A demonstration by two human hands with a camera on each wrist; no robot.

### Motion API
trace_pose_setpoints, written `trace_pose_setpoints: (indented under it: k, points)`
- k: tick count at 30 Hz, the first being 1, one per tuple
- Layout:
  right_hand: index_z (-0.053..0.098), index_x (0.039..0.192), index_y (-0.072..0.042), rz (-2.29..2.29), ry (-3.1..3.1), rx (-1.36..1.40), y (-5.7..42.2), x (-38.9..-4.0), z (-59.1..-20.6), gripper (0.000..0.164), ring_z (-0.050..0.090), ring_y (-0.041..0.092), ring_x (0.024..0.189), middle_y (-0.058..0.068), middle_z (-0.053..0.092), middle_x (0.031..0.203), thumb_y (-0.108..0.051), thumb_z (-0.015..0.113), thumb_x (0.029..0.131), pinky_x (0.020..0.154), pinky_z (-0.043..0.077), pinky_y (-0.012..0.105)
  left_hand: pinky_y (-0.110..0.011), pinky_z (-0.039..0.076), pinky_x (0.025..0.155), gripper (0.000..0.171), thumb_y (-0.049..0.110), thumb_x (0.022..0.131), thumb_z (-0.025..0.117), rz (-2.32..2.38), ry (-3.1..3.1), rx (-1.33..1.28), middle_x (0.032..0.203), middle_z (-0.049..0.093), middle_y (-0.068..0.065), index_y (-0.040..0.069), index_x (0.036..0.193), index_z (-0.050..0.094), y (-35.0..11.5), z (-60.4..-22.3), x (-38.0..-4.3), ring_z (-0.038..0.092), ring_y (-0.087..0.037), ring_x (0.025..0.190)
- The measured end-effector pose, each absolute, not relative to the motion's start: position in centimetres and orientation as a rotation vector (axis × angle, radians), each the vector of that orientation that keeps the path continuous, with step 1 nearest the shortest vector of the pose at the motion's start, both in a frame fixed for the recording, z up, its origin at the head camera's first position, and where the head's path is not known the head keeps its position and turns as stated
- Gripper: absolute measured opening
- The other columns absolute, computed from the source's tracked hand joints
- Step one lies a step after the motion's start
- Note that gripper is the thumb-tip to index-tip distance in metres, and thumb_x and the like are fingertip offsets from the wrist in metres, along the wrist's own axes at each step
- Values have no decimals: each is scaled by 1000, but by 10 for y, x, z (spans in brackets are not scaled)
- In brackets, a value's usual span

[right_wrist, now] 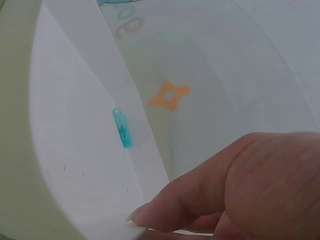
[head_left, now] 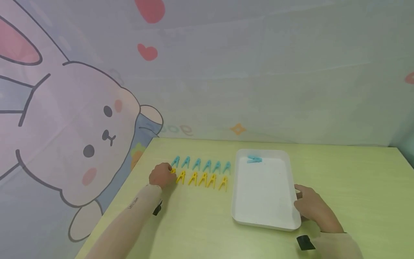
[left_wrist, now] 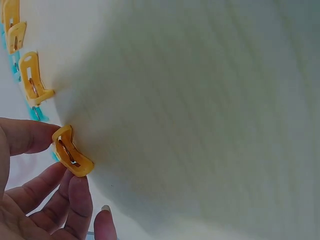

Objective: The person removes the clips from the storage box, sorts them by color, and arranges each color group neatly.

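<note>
My left hand (head_left: 162,175) is at the left end of a row of yellow clothespins (head_left: 202,178). Thumb and fingertips pinch the endmost yellow clothespin (left_wrist: 72,152), as the left wrist view shows close up. Just behind runs a second row, of blue clothespins (head_left: 197,164). On the right, my right hand (head_left: 312,205) grips the near right rim of a white rectangular tray (head_left: 265,194), thumb over the edge and the other fingers partly hidden below it. Inside the tray, by its far wall, lies one blue clothespin (right_wrist: 121,127).
Everything lies on a light green table (head_left: 349,180). Its far edge meets a backdrop cloth (head_left: 291,90) printed with a large rabbit (head_left: 97,133) and hearts. The tray stands just right of both clothespin rows.
</note>
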State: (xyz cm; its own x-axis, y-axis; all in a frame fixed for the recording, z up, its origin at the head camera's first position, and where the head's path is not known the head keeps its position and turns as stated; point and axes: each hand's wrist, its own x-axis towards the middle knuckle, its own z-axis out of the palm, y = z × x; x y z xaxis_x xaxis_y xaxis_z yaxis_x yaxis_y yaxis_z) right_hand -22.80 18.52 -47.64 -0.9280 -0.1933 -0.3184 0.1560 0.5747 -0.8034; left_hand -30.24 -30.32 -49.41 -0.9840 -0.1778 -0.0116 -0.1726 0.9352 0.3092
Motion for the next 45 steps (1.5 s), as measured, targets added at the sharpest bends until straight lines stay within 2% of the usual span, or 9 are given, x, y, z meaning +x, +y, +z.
trace_pose_setpoints:
  k: [5,12,17,26,32,34,38,45]
  points:
    - [25,144,18,-1287,2448,-29,186,-228,-477,64,65,43,94,45,42,130,8,41,83,64,58,44,-44,50,60,29,18,80,65,-481,-3081,312,92,68,-13,0,102,70,-301,-493,-303,57,-25,67]
    - [25,145,17,-1291,2432,-19,185,-227,-474,65,65,43,95,45,40,132,8,41,83,66,58,45,-53,51,73,42,26,87,60,-464,-3027,294,110,67,-17,0,120,65,-292,-481,-300,64,-32,80]
    - [24,145,17,-1304,2418,-16,184,-227,-474,65,64,44,96,45,39,133,8,41,83,66,58,45,-45,51,62,32,21,88,61,-482,-2853,98,102,64,-15,2,114,67,-276,-481,-308,60,-26,71]
    - [22,145,18,-1304,2428,-21,185,-227,-476,64,64,45,96,46,39,132,7,42,85,65,58,45,-43,51,65,34,14,88,67,-576,-2663,-273,110,60,-13,4,120,65,-211,-469,-313,61,-27,76]
    - [25,145,17,-1313,2435,-19,185,-227,-478,64,64,44,96,45,41,132,8,42,84,64,58,44,-45,51,84,44,15,88,71,-641,-2552,-493,125,57,-13,4,129,59,-166,-467,-319,59,-30,107]
    - [25,145,17,-1324,2429,-10,185,-226,-478,64,64,45,97,45,40,132,8,42,84,64,58,45,-45,51,87,48,13,86,73,-649,-2510,-567,128,56,-14,2,131,58,-150,-466,-321,58,-32,110]
    - [25,145,17,-1344,2419,-6,184,-225,-479,64,64,44,96,45,42,131,8,42,84,65,58,45,-43,50,89,51,14,86,74,-626,-2497,-650,129,55,-14,3,133,58,-118,-462,-324,58,-30,110]
    - [27,146,15,-1341,2430,22,182,-222,-482,65,65,40,95,43,43,131,8,42,83,64,58,44,-36,49,93,41,19,90,69,-535,-2719,-686,125,60,-9,7,129,63,-70,-451,-331,59,-25,113]
